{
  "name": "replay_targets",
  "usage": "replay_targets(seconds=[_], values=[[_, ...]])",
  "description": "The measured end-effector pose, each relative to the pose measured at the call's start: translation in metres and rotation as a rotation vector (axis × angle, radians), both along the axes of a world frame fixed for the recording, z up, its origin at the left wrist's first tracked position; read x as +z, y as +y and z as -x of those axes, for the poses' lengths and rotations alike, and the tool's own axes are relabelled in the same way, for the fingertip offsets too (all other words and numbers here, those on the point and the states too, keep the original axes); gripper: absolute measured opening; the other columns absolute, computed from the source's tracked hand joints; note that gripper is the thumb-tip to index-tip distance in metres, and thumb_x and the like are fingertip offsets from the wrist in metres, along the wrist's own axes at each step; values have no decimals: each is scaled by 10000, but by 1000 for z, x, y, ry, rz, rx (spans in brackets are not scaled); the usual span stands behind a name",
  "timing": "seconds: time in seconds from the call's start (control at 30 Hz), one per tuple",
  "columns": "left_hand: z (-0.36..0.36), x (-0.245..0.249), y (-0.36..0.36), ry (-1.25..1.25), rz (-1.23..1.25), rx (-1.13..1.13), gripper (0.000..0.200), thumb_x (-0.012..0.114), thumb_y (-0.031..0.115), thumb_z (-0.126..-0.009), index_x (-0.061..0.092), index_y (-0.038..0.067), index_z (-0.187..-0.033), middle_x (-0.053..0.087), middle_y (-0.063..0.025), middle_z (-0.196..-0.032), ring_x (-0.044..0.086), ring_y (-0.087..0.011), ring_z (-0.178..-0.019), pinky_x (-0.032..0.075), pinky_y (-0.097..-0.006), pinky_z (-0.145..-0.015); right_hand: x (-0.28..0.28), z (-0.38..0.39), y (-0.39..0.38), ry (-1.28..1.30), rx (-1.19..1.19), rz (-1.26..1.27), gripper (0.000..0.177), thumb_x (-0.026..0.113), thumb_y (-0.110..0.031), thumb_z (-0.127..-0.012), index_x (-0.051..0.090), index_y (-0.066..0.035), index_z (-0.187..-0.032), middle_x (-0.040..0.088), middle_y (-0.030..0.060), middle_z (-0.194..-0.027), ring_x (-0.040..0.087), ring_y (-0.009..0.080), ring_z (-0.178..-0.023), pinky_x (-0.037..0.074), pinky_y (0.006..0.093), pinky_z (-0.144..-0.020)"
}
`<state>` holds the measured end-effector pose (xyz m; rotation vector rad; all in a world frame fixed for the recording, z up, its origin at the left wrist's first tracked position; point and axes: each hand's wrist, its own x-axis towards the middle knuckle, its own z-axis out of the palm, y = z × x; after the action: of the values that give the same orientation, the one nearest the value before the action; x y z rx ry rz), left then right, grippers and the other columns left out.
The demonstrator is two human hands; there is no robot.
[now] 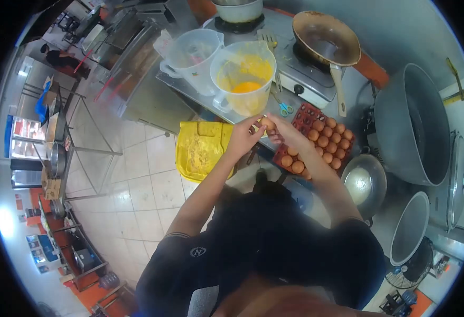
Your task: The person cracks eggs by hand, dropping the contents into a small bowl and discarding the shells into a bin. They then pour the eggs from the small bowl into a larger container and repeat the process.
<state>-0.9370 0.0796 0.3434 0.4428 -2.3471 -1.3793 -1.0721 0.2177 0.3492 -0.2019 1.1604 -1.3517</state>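
Observation:
A brown egg (267, 123) is held between my two hands, just in front of the clear pitchers. My left hand (246, 136) has its fingers closed on the egg's left side, and my right hand (287, 133) grips it from the right. Beaten or broken egg, bright yellow, lies in the nearer pitcher (244, 100), with yellow smears up its inner wall. Behind it stands a second clear pitcher (189, 71). Under my right forearm is a red egg tray (301, 119) with several brown eggs (322, 141) and some bare pockets at its far corner.
A yellow bin (187, 140) stands below the counter on the left. Blue-handled scissors (286, 109) and a slotted spatula (268, 38) lie near a gas stove (308, 87). A frying pan (327, 39), wok (359, 182) and large grey pot (414, 127) sit rightward. A person (60, 57) is far left.

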Motion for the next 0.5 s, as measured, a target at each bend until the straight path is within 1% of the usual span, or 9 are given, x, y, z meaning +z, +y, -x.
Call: replay_targets(seconds=[0.13, 0.17, 0.2, 0.27, 0.3, 0.33, 0.4, 0.43, 0.5], values=[[3, -5, -4, -10, 22, -12, 403, 780, 120, -859, 711, 31, -1246, 736, -79, -854, 613, -110, -610, 523, -278, -611, 17, -6, -3, 89, -21, -43, 278, 592, -378, -1012, 524, -128, -911, 380, -68, -695, 368, 41, -567, 283, 227, -480], [4, -8, -5, -11, 25, 11, 405, 778, 122, -851, 713, 29, -1240, 736, -81, -848, 622, -116, -610, 527, -281, -610, -3, -1, -1, 214, -25, 21, 223, 629, -299, -972, 588, -82, -997, 468, -43, -732, 440, 54, -580, 349, 238, -489], [3, -10, -5, -16, 27, 38, 406, 777, 123, -843, 715, 28, -1233, 736, -84, -842, 632, -122, -611, 531, -283, -609, -9, 4, -2, 192, -13, 14, 223, 629, -299, -972, 588, -82, -997, 468, -43, -732, 440, 54, -580, 349, 238, -489], [4, -10, -4, -39, 34, 58, 393, 778, 134, -831, 728, 40, -1209, 743, -93, -833, 646, -127, -615, 538, -285, -612, -21, 16, -8, 648, 163, -12, 312, 638, -265, -963, 606, -38, -1174, 567, -4, -818, 521, 55, -625, 411, 238, -507], [6, -13, -4, -56, 43, 81, 391, 778, 139, -829, 732, 50, -1206, 748, -97, -836, 647, -128, -613, 541, -288, -614, -27, 22, -10, 745, 229, -24, 415, 641, -269, -955, 580, -21, -1281, 678, 106, -944, 669, 170, -749, 515, 315, -615], [10, -16, -4, -67, 56, 101, 389, 779, 144, -827, 736, 60, -1203, 753, -101, -840, 648, -129, -611, 544, -290, -617, -39, 23, -13, 736, 232, -20, 415, 641, -269, -955, 580, -21, -1281, 678, 106, -944, 669, 170, -749, 515, 315, -615], [14, -23, -3, -83, 55, 132, 396, 774, 142, -819, 738, 74, -1208, 760, -101, -842, 668, -131, -624, 550, -295, -623, -52, 18, -20, 1173, 147, 56, 408, 633, -264, -956, 565, -6, -1265, 705, 224, -1060, 711, 342, -953, 551, 419, -792], [15, -27, -3, -90, 22, 163, 403, 771, 139, -818, 737, 74, -1215, 761, -100, -845, 679, -133, -634, 553, -297, -629, -49, 17, -20, 1169, 145, 58, 408, 633, -264, -956, 565, -6, -1265, 705, 224, -1060, 711, 342, -953, 551, 419, -792], [16, -32, -5, -102, -10, 190, 411, 769, 136, -817, 735, 75, -1222, 762, -98, -847, 690, -135, -644, 556, -299, -635, -41, 15, -21, 1166, 182, -46, 419, 620, -260, -958, 541, 0, -1277, 674, 290, -1162, 645, 445, -1127, 505, 481, -948]])
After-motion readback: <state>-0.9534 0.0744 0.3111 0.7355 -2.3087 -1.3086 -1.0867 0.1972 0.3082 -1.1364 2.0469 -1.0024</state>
